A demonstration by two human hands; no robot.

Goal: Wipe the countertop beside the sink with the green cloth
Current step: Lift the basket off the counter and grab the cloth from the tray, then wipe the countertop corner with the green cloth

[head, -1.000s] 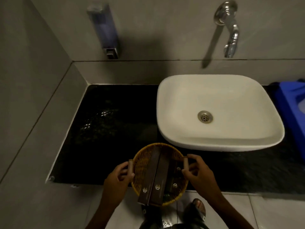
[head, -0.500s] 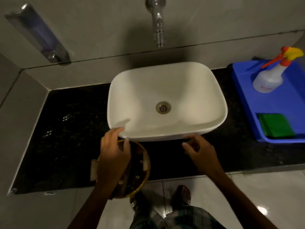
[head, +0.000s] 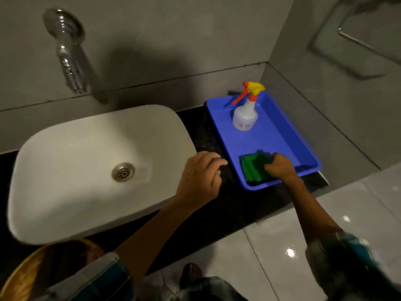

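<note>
A folded green cloth lies in the near end of a blue tray on the black countertop, right of the white sink. My right hand rests on the cloth's right edge with fingers curled onto it. My left hand hovers over the strip of countertop between sink and tray, fingers loosely bent, holding nothing.
A white spray bottle with a yellow and orange trigger stands at the tray's far end. A chrome tap juts from the wall above the sink. A wicker basket shows at the lower left. Grey walls close in behind and to the right.
The view has swung right, away from the basket. My left hand left the basket and moved to the sink's right side. My right hand reached into the tray onto the green cloth.
</note>
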